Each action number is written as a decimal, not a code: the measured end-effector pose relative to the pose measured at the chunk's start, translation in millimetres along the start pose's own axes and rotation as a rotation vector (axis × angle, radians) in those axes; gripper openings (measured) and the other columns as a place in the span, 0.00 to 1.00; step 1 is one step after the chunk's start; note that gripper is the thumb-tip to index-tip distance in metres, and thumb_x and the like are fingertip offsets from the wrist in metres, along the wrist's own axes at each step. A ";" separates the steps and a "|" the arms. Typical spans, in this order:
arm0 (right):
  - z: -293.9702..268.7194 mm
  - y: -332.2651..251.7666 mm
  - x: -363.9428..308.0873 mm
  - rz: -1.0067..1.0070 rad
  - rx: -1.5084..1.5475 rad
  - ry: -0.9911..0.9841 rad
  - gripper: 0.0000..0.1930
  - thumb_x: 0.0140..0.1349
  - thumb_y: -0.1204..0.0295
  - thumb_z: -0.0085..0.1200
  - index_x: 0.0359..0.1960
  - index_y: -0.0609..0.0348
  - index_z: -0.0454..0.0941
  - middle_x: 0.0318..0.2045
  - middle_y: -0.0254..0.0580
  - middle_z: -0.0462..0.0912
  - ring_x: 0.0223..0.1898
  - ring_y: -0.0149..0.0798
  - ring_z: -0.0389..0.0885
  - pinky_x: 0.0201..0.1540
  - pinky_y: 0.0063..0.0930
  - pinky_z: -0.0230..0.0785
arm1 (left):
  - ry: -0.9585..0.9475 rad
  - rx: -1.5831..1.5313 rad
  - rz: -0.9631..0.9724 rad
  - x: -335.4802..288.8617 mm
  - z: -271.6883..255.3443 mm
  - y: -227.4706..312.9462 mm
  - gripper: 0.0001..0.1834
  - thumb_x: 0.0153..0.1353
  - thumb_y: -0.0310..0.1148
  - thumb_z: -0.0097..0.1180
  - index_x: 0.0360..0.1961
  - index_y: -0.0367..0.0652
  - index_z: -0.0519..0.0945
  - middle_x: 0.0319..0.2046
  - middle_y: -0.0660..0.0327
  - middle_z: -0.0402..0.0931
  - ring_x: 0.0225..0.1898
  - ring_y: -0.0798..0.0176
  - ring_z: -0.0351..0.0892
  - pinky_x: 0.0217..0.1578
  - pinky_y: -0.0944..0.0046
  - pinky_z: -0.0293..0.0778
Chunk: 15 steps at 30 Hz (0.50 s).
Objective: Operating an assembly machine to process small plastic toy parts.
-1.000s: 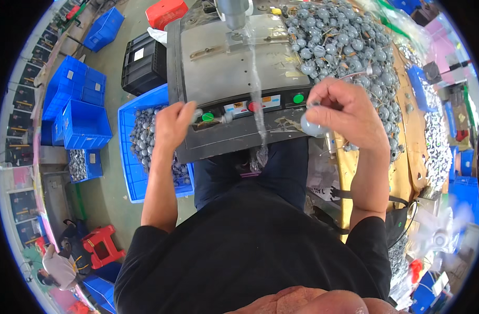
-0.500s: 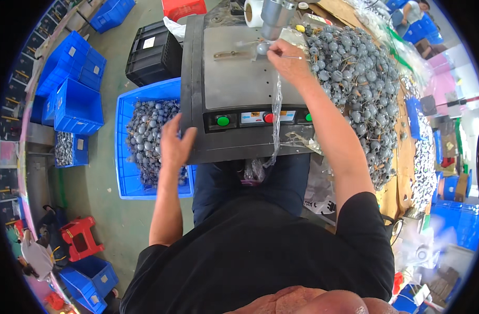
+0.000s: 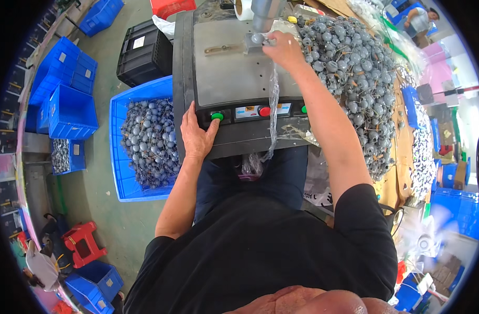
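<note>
My left hand [image 3: 196,137] lies at the front left corner of a grey machine [image 3: 234,78], fingers apart. Its thumb reaches the left green button [image 3: 217,116] and seems to touch it. At the far side of the machine top, my right hand [image 3: 284,49] is closed in a pinch by a metal press head [image 3: 264,14]. What its fingers hold is mostly hidden. Right beside the fingertips, under the head, sits a small round grey ball [image 3: 257,38] on a block. A strip of clear plastic [image 3: 273,99] hangs down the machine front below this hand.
Grey ball-shaped parts with thin wires [image 3: 354,68] are heaped on the bench at right. A blue crate [image 3: 115,157] of similar balls stands left of the machine, before a black crate [image 3: 145,55]. The machine also has a red button [image 3: 264,111]. Another person [image 3: 417,22] is far right.
My left hand has moved from above the blue crate rightward to the green button. My right hand stays by the press head; the thin white stick seen across it before no longer shows.
</note>
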State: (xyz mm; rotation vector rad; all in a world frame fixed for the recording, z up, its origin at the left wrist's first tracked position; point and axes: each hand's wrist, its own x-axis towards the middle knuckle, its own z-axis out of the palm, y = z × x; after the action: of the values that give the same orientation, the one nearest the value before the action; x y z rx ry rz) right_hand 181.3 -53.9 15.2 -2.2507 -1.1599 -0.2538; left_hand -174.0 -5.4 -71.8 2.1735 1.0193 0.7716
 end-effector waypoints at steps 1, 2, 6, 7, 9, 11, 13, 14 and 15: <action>3.7 0.2 -8.0 -0.029 -0.103 0.068 0.17 0.58 0.60 0.62 0.44 0.56 0.87 0.42 0.52 0.90 0.45 0.55 0.88 0.51 0.45 0.79 | 0.000 -0.008 0.000 -0.2 -1.1 -1.2 0.49 0.58 0.47 0.74 0.74 0.36 0.65 0.65 0.42 0.71 0.66 0.38 0.70 0.67 0.45 0.67; 7.7 13.2 -16.3 0.004 -0.081 0.044 0.17 0.58 0.61 0.61 0.45 0.56 0.87 0.42 0.53 0.90 0.45 0.57 0.88 0.51 0.46 0.79 | -0.002 -0.024 0.002 0.3 0.0 -0.1 0.49 0.58 0.47 0.74 0.74 0.36 0.65 0.65 0.42 0.71 0.66 0.38 0.70 0.67 0.45 0.67; -13.8 76.6 -33.1 0.137 0.051 0.091 0.17 0.59 0.63 0.62 0.46 0.58 0.87 0.38 0.52 0.90 0.42 0.55 0.88 0.48 0.44 0.79 | 0.013 -0.013 0.028 2.2 4.3 1.7 0.49 0.57 0.47 0.74 0.74 0.36 0.65 0.65 0.41 0.72 0.65 0.37 0.71 0.66 0.45 0.68; -19.5 87.4 -34.2 0.171 0.097 0.141 0.17 0.60 0.63 0.62 0.46 0.59 0.87 0.37 0.51 0.90 0.40 0.52 0.89 0.46 0.42 0.79 | 0.016 -0.010 0.027 2.6 4.2 2.3 0.49 0.57 0.47 0.74 0.74 0.36 0.65 0.64 0.41 0.72 0.65 0.37 0.71 0.66 0.45 0.68; -44.9 81.5 -32.0 0.361 0.392 0.158 0.18 0.60 0.63 0.63 0.46 0.62 0.88 0.33 0.45 0.90 0.36 0.43 0.87 0.43 0.36 0.78 | 0.023 0.000 0.018 -0.1 3.5 0.3 0.49 0.57 0.47 0.74 0.73 0.35 0.66 0.64 0.41 0.72 0.65 0.37 0.71 0.66 0.45 0.68; -81.9 54.3 -28.1 0.518 0.710 0.092 0.19 0.60 0.61 0.64 0.44 0.67 0.89 0.29 0.37 0.88 0.32 0.30 0.81 0.38 0.28 0.74 | 0.036 0.004 0.020 0.1 3.2 -0.9 0.49 0.56 0.47 0.74 0.73 0.35 0.66 0.63 0.41 0.73 0.65 0.37 0.71 0.66 0.45 0.68; -99.8 -4.2 -44.2 0.356 0.605 0.024 0.18 0.62 0.61 0.63 0.43 0.65 0.89 0.30 0.43 0.89 0.33 0.36 0.85 0.39 0.32 0.77 | 0.047 0.006 0.031 0.6 3.3 -2.2 0.49 0.56 0.47 0.74 0.73 0.34 0.66 0.63 0.41 0.73 0.64 0.37 0.72 0.65 0.45 0.69; -94.0 -34.1 -65.0 0.260 0.510 -0.023 0.18 0.63 0.61 0.62 0.44 0.64 0.88 0.31 0.46 0.90 0.34 0.39 0.87 0.40 0.34 0.78 | 0.050 0.003 0.039 0.7 4.1 -1.7 0.49 0.56 0.47 0.74 0.73 0.34 0.66 0.62 0.41 0.73 0.64 0.37 0.73 0.65 0.45 0.69; -85.6 -61.3 -81.2 0.163 0.414 -0.068 0.17 0.63 0.60 0.62 0.44 0.62 0.88 0.32 0.49 0.91 0.35 0.42 0.89 0.41 0.35 0.79 | 0.049 -0.006 0.041 0.8 4.5 -1.3 0.49 0.56 0.47 0.75 0.73 0.34 0.66 0.62 0.41 0.73 0.63 0.37 0.73 0.65 0.45 0.70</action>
State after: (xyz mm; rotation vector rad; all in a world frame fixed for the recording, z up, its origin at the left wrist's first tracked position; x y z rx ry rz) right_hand 91.9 -131.4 76.0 -1.9804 -0.9530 0.1208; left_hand -171.0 -5.3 -75.4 2.1867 0.9983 0.8499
